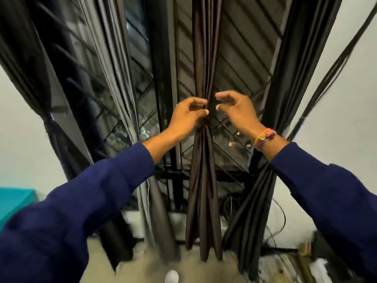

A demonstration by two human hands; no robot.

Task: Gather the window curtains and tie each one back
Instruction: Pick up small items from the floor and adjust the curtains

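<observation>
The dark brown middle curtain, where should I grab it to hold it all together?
Grab the dark brown middle curtain at its pinched waist, level with the left hand and right hand. Come from the front, one hand on each side. It looks narrowest there, so fingers can likely close round every fold.

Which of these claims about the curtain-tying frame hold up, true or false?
1. Both hands are at the middle curtain. True.
2. The bracelet is on the left wrist. False: it is on the right wrist.
3. The middle curtain is spread wide across the window. False: it is gathered into a narrow bundle.
4. The sleeves are dark blue. True.
5. The right hand has a closed grip on the curtain. False: its fingers are open beside it.
</observation>
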